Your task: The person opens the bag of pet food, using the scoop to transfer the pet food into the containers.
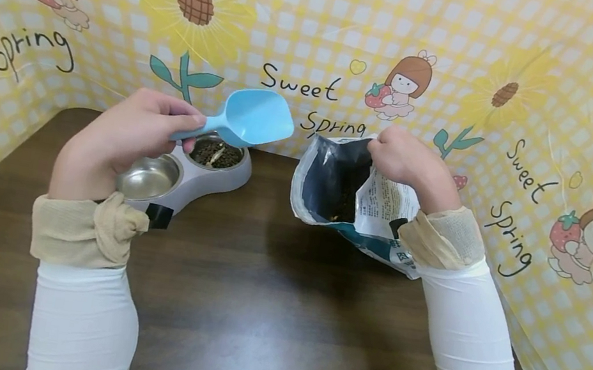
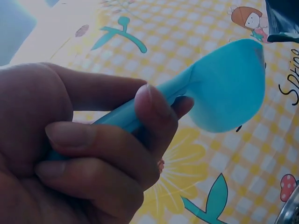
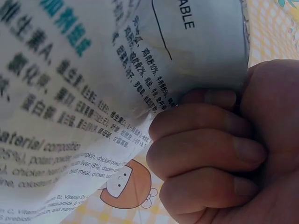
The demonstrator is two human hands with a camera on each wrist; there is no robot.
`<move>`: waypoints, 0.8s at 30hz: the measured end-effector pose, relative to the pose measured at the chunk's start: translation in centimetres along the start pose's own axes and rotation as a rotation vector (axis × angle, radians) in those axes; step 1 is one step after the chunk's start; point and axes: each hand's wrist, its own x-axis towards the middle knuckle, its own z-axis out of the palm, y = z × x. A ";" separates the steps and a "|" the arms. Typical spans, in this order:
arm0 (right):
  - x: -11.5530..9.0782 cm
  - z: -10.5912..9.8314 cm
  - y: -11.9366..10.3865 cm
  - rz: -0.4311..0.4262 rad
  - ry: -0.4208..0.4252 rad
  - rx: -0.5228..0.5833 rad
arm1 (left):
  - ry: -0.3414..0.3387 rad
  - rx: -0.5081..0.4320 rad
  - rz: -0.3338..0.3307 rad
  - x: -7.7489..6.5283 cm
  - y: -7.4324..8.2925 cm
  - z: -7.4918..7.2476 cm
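My left hand (image 1: 134,120) grips the handle of a light blue scoop (image 1: 261,116), its fingers curled round it in the left wrist view. The scoop's bowl looks bare inside and hangs in the air above a double pet bowl (image 1: 227,179). Brown kibble (image 1: 214,154) fills the far metal dish, with a paler piece on top; the near dish (image 1: 149,178) shows bare metal. With curled fingers, my right hand (image 1: 410,164) pinches the top edge of a pet food bag (image 1: 386,206). The bag's mouth gapes toward me, and a little kibble shows deep in its dark inside.
Everything stands on a dark wooden table (image 1: 231,304). A yellow checked cloth (image 1: 308,38) with flowers and cartoon figures rises behind and at both sides. Tan bandage wraps (image 1: 82,232) and white sleeves (image 1: 83,319) cover my wrists and forearms.
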 end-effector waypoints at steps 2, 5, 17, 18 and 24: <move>0.0 0.0 0.0 0.002 -0.001 0.007 | -0.029 -0.002 0.012 -0.1 0.3 0.3; -0.1 0.0 0.0 -0.001 0.001 0.013 | -0.081 -0.021 0.020 -0.3 0.7 0.6; -0.1 0.3 -0.1 0.008 -0.005 0.069 | -0.233 0.063 0.066 0.0 2.2 2.9; -0.1 0.3 0.0 0.010 -0.005 0.066 | -0.241 0.066 0.068 0.2 2.3 3.1; 0.0 0.4 -0.1 0.017 -0.015 0.061 | -0.240 0.101 0.086 1.2 2.4 4.6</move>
